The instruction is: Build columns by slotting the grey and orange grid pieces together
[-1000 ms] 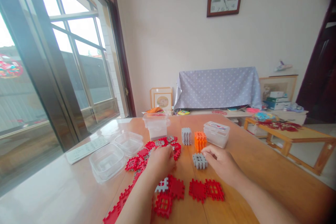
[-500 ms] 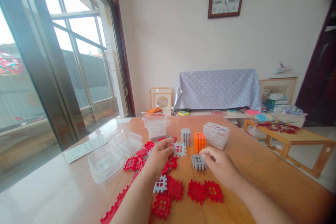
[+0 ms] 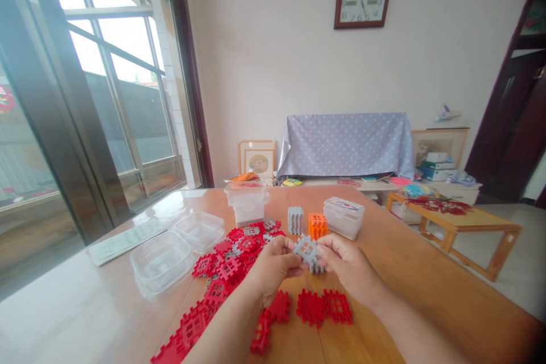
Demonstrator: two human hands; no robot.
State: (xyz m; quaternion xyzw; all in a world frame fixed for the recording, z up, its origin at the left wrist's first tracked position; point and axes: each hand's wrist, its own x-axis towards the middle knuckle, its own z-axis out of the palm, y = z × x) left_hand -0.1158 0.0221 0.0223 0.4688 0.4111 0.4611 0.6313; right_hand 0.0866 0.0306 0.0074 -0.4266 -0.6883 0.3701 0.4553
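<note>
A light grey toothed window tile (image 3: pixel 306 249) is held in the air by both hands. My left hand (image 3: pixel 279 261) pinches its left side, and my right hand (image 3: pixel 343 259) grips its right edge. Just below and behind it is a low grey stack of tiles (image 3: pixel 317 268), mostly covered by the held tile. Beyond the hands stand an upright grey stack (image 3: pixel 296 220) and an orange stack (image 3: pixel 318 226). Left of my left hand spreads a heap of red and grey tiles (image 3: pixel 228 267), partly hidden by my forearm. Two red tiles (image 3: pixel 310 307) lie nearer me, side by side.
Clear plastic tubs (image 3: pixel 161 261) stand on the left of the wooden table (image 3: pixel 409 273), beside a printed sheet (image 3: pixel 128 242). At the back are a taller clear container (image 3: pixel 248 205) and a lidded box (image 3: pixel 343 217). A low wooden table (image 3: pixel 460 224) is at the right.
My left hand has brought the grey tile right and nearer me. My right hand has moved left from beside the low grey stack and taken hold of the tile. The view has shifted slightly right.
</note>
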